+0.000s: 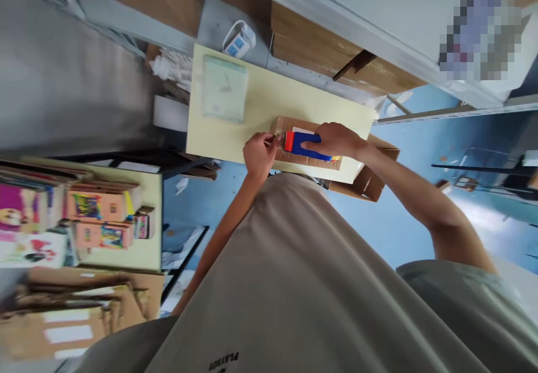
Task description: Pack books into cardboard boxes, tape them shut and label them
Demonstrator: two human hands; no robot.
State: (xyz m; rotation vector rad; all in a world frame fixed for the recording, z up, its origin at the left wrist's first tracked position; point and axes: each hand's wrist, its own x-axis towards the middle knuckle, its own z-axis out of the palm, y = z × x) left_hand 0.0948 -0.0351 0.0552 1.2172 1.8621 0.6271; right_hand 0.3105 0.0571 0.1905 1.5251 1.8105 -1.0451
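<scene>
The right hand is closed around a blue tape dispenser, which lies over a cardboard box on the worktop, its long axis running roughly along the box's length. Its red end points at the left hand, which is nearer that end, fingers bunched at the box's left edge; whether they pinch anything, I cannot tell.

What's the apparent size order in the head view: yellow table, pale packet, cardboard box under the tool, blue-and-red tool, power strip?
1. Yellow table
2. Pale packet and cardboard box: look close; box partly covered, so unranked
3. Blue-and-red tool
4. Power strip
</scene>
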